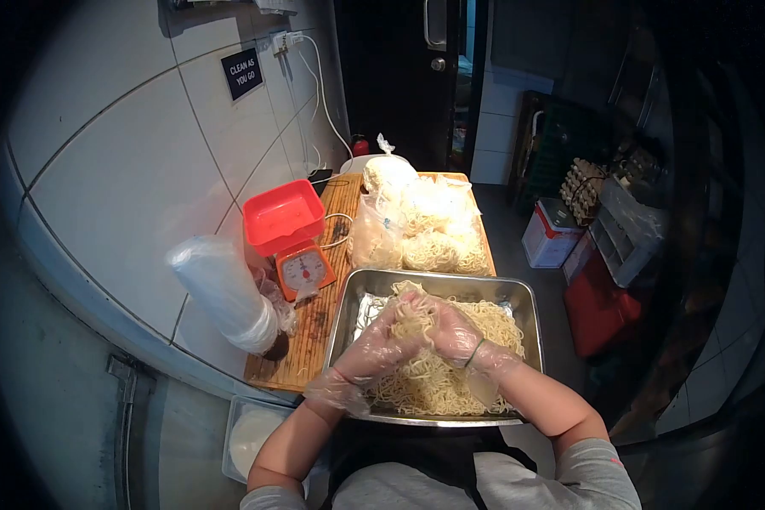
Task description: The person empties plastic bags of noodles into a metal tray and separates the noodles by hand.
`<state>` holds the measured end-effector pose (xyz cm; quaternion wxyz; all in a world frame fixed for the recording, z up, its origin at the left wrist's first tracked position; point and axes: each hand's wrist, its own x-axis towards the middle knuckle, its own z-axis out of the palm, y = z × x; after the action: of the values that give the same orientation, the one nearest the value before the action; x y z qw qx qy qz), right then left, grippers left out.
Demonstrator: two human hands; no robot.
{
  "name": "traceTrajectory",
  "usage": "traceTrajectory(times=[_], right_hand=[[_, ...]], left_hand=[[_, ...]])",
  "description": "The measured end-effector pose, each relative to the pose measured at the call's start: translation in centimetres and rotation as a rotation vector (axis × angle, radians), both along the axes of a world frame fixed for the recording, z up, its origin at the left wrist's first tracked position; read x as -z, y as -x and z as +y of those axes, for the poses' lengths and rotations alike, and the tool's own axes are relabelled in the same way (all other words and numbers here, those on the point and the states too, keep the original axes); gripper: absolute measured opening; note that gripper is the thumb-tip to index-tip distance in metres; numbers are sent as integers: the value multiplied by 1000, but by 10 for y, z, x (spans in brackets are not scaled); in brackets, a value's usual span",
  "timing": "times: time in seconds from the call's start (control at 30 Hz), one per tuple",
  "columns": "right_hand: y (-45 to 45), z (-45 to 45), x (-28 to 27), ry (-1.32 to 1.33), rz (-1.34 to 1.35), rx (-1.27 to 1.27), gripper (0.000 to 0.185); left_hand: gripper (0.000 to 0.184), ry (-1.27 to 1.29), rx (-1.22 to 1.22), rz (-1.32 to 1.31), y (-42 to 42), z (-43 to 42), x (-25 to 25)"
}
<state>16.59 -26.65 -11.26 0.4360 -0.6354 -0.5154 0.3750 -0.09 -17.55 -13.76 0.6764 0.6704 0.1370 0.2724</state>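
Note:
Both hands wear clear plastic gloves and are raised over a deep metal tray (531,319). My left hand (378,344) and my right hand (452,331) hold a clump of pale noodles (415,316) between them, fingers curled round it. Below, loose noodles (438,387) cover much of the tray's bottom, and the bare metal shows at its left side. A green band circles my right wrist. Beyond the tray, bagged noodles (433,221) are piled on the wooden table (314,344).
An orange scale (304,268) with a red pan (283,214) stands left of the tray, beside a roll of plastic bags (221,293). A white tub (255,438) sits low at the left. Boxes and egg trays (583,189) stand on the right.

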Motion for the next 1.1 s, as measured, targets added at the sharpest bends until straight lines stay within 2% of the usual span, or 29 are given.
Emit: traceTrajectory(times=[0.03,0.07,0.13,0.17,0.2,0.23,0.27,0.4,0.5,0.53,0.6,0.67,0.73,0.8,0.83,0.87,0.97,1.03,1.1], right_hand=[[1,5,6,-86,-20,-31,44],[-4,5,7,-82,35,-62,39],[-18,2,-8,-73,143,-122,28],[-25,1,-11,-111,-14,-127,24],[-31,0,-15,-148,-172,-131,20],[-33,0,-19,-184,-331,-133,17],[-32,-4,-23,-193,-268,-23,20],[-46,-16,-50,-144,-329,109,30],[-54,-16,-38,-243,-334,170,29],[-50,-16,-39,-254,-310,119,26],[-42,-7,-4,-504,-659,-53,23],[-23,-14,19,-501,-924,-198,25],[-5,-22,29,-242,-1098,-314,44],[-16,-11,23,-22,-708,-273,43],[-19,-9,7,-139,-682,-278,41],[-21,-8,-8,-254,-662,-285,39],[-10,-6,-36,-130,-611,-166,35],[-8,-6,-47,-195,-589,-172,31],[-11,-7,-47,-245,-589,-181,30]], left_hand=[[70,-333,-41,41,-2,0,1],[68,110,8,-87,-1,-3,0],[60,-22,-9,40,8,7,-8],[56,-87,-16,105,11,11,-11],[41,-106,-33,84,11,12,-11],[38,-167,-76,146,14,13,-9],[36,-229,-119,208,19,16,-6],[27,-436,-222,367,30,28,-6],[34,-549,-111,625,34,32,-17],[38,-704,-155,552,34,30,-11],[48,-1011,-243,398,30,20,11],[56,-1003,-215,519,21,12,20],[61,-967,-179,644,10,2,15],[60,-1045,-198,478,10,1,8],[60,-1083,-203,396,9,1,5],[58,-944,-170,305,7,1,1],[53,-498,-82,88,1,-5,-14],[50,-169,-38,7,-2,-12,-28],[44,-152,-58,-6,-2,-9,-27]])
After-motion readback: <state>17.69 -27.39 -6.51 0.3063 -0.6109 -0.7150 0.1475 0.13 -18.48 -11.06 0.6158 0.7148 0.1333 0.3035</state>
